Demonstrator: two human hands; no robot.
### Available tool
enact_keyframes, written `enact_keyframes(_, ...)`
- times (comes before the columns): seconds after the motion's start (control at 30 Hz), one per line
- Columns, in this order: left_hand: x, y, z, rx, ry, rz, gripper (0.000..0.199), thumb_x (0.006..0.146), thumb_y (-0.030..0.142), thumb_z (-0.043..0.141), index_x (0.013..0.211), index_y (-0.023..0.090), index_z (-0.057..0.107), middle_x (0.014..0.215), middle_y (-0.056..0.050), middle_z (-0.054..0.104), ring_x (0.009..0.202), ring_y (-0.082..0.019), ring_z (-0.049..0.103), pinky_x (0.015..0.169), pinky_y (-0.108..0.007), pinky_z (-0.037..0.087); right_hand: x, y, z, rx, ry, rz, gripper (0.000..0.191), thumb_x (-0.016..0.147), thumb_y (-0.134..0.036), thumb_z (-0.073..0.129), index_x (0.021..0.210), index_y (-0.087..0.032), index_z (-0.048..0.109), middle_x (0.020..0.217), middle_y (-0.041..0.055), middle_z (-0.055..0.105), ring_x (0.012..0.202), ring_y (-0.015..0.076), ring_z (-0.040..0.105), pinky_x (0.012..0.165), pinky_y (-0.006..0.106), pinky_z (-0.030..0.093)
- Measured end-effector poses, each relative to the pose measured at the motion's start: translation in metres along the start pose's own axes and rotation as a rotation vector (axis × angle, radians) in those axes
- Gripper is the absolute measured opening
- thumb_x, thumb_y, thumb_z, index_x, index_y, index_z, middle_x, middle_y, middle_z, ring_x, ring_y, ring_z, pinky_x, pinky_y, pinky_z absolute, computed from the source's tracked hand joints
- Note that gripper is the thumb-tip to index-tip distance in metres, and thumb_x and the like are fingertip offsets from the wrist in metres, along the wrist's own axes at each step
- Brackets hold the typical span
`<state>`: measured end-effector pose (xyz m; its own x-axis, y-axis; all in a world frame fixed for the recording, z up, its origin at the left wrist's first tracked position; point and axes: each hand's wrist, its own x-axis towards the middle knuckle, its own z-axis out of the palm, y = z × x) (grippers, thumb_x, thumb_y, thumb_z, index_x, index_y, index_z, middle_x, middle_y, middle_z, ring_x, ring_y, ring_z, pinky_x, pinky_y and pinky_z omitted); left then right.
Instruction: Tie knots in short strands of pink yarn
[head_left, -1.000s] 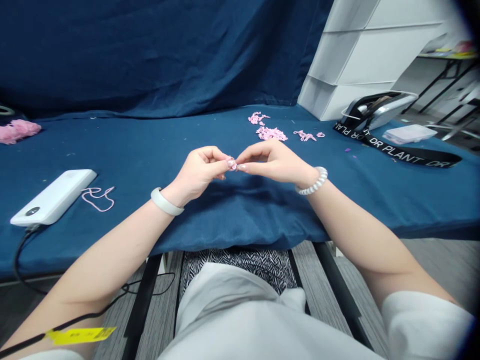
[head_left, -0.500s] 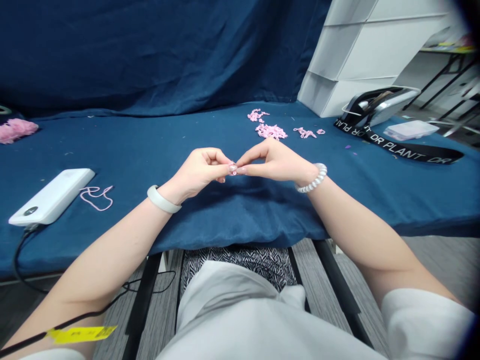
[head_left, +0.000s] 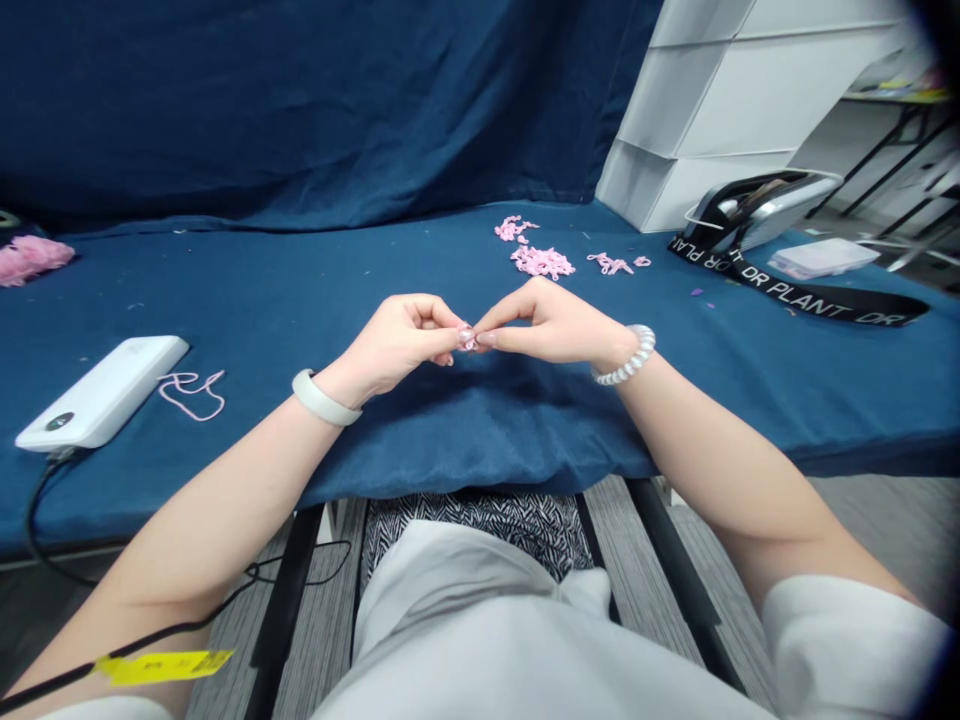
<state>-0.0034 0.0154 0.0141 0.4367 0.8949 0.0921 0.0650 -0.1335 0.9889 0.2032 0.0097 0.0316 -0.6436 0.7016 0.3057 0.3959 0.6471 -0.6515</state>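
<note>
Above the front part of the blue cloth (head_left: 300,290), my left hand (head_left: 409,340) and my right hand (head_left: 544,325) meet fingertip to fingertip. Between them is a small pink piece (head_left: 470,344), mostly covered by the fingers; its exact kind is too small to tell. My left thumb and index finger are closed on it in a pinch. The right thumb and index finger are pinched at its right side. Beyond the right hand lies a pile of small pink loops (head_left: 541,263), with a smaller cluster (head_left: 512,228) behind it and several loose pieces (head_left: 611,264) to its right.
On the left lie a white power bank (head_left: 105,392) with a black cable and a thin pink cord (head_left: 193,396). Pink fluffy material (head_left: 34,260) sits at the far left. Toward the right are a lettered black strap (head_left: 810,300), a silver-black case (head_left: 787,210), a clear box (head_left: 823,258) and white boxes (head_left: 720,100).
The right fingertips have shifted very slightly right, so a little more of the pink piece shows between the hands. Otherwise the hands keep almost the same place.
</note>
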Motion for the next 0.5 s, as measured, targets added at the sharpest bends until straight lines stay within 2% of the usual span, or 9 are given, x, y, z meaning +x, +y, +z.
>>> enact_keyframes(0.1, 0.0, 0.0, 0.001, -0.021, 0.049, 0.013, 0.025, 0.062, 0.028, 0.084, 0.068, 0.012, 0.065, 0.068, -0.004, 0.069, 0.053, -0.006, 0.057, 0.05, -0.016, 0.046, 0.0, 0.002, 0.003, -0.069, 0.096, -0.084, 0.02, 0.082, -0.023, 0.059, 0.087, -0.013, 0.076, 0.082, 0.0045, 0.074, 0.069, 0.0131, 0.064, 0.067, 0.024, 0.047)
enact_keyframes(0.2, 0.001, 0.002, 0.002, -0.065, 0.147, 0.046, 0.025, 0.062, 0.028, 0.083, 0.069, 0.012, 0.065, 0.069, -0.003, 0.069, 0.05, -0.005, 0.056, 0.048, -0.016, 0.045, 0.002, 0.004, 0.009, -0.153, 0.274, -0.206, 0.016, 0.081, -0.022, 0.059, 0.085, -0.013, 0.072, 0.083, 0.0044, 0.072, 0.074, 0.014, 0.064, 0.072, 0.026, 0.048)
enact_keyframes(0.3, 0.0, 0.002, 0.003, -0.104, 0.214, 0.079, 0.027, 0.062, 0.029, 0.083, 0.069, 0.012, 0.064, 0.072, -0.003, 0.07, 0.051, -0.005, 0.056, 0.049, -0.015, 0.046, 0.004, 0.008, 0.014, -0.26, 0.434, -0.322, 0.014, 0.08, -0.027, 0.063, 0.083, -0.014, 0.066, 0.08, 0.0044, 0.068, 0.074, 0.0149, 0.062, 0.072, 0.028, 0.048)
enact_keyframes(0.4, 0.0, 0.0, 0.005, -0.117, 0.21, 0.111, 0.03, 0.062, 0.032, 0.084, 0.069, 0.012, 0.062, 0.073, -0.003, 0.071, 0.053, -0.005, 0.059, 0.05, -0.016, 0.048, 0.005, 0.011, 0.02, -0.351, 0.482, -0.419, 0.02, 0.082, -0.032, 0.066, 0.089, -0.013, 0.065, 0.083, 0.0056, 0.066, 0.078, 0.0159, 0.061, 0.073, 0.029, 0.049)
enact_keyframes(0.5, 0.0, -0.002, 0.005, -0.098, 0.18, 0.143, 0.031, 0.064, 0.034, 0.083, 0.068, 0.013, 0.061, 0.069, -0.003, 0.07, 0.055, -0.007, 0.061, 0.053, -0.017, 0.05, 0.006, 0.014, 0.025, -0.389, 0.472, -0.439, 0.02, 0.086, -0.032, 0.063, 0.094, -0.014, 0.066, 0.087, 0.0068, 0.068, 0.08, 0.016, 0.063, 0.072, 0.028, 0.05)
